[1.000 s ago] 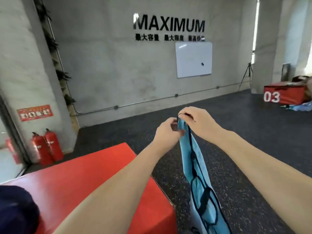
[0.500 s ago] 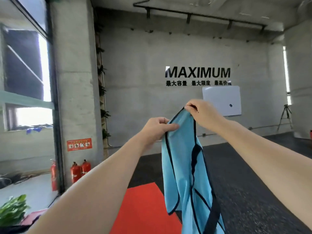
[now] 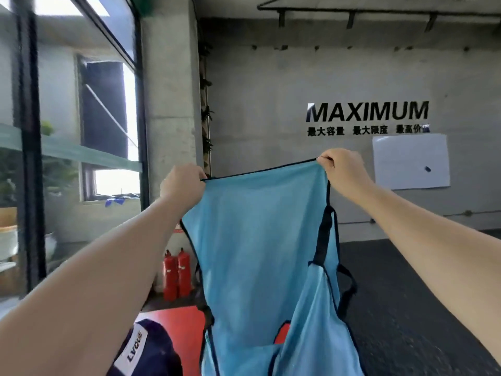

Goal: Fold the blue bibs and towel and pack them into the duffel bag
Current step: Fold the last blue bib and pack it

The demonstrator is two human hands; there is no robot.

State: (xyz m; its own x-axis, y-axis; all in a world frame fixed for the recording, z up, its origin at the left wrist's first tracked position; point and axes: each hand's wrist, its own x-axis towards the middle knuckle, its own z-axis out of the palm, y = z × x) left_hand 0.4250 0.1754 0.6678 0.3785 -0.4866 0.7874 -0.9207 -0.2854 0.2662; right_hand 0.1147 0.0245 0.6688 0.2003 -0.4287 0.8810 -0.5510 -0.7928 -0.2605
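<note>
A light blue bib with dark trim hangs spread out in the air in front of me. My left hand pinches its top left corner. My right hand pinches the top right corner, a little higher. The top hem is stretched between them. The bib's lower part with dark straps hangs off the bottom of the view. A dark navy duffel bag with a white label lies at the bottom left, partly hidden by my left forearm. No towel is in view.
A red padded box lies under the bag and bib. Two red fire extinguishers stand by a concrete pillar. Glass panels are to the left, dark speckled floor to the right, and a whiteboard hangs on the far wall.
My hands have moved apart, pulling the bunched bib open into a flat spread sheet. The view has tilted up and turned left, bringing the duffel bag into sight.
</note>
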